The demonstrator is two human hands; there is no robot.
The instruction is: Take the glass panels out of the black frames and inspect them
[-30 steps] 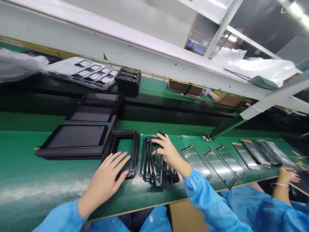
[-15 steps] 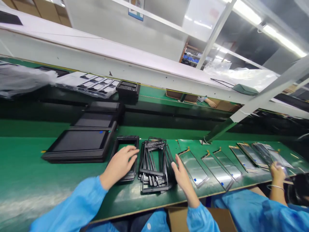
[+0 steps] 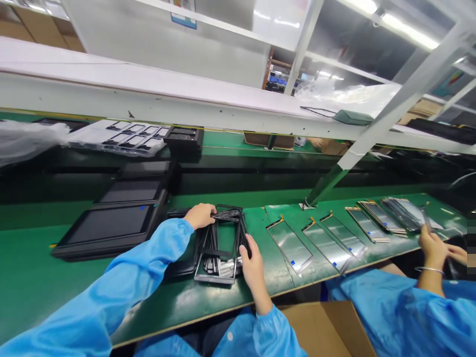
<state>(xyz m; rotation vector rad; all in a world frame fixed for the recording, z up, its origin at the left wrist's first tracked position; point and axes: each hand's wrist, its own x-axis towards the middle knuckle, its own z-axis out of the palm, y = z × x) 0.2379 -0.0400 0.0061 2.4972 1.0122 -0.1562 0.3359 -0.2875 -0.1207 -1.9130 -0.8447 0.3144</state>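
Observation:
A loose pile of black rectangular plastic frames [image 3: 214, 278] lies on the green bench before me, its pieces crossed at angles. My left hand [image 3: 201, 216] is at the pile's far left corner, fingers bent closed over a frame's edge; its fingertips are partly hidden. Beside the pile's right side is my right hand [image 3: 253, 265], thumb and fingers apart, close to the frame edges. Under my left forearm, another black frame stack [image 3: 184, 265] is partly covered. Right of my right hand lie clear glass panels [image 3: 290, 243] with dark borders and blue tabs.
Black tablet-like units [image 3: 107, 225] are stacked at left. A slanted post [image 3: 327, 183] rises from the bench. At far right a co-worker's hand [image 3: 433, 250] holds a thin piece near stacked panels [image 3: 403, 214]. An open cardboard box [image 3: 320, 329] stands below the bench edge.
My left hand has moved from the left stack to the far corner of the frame pile. My right hand has come in closer to the pile. The view has shifted somewhat.

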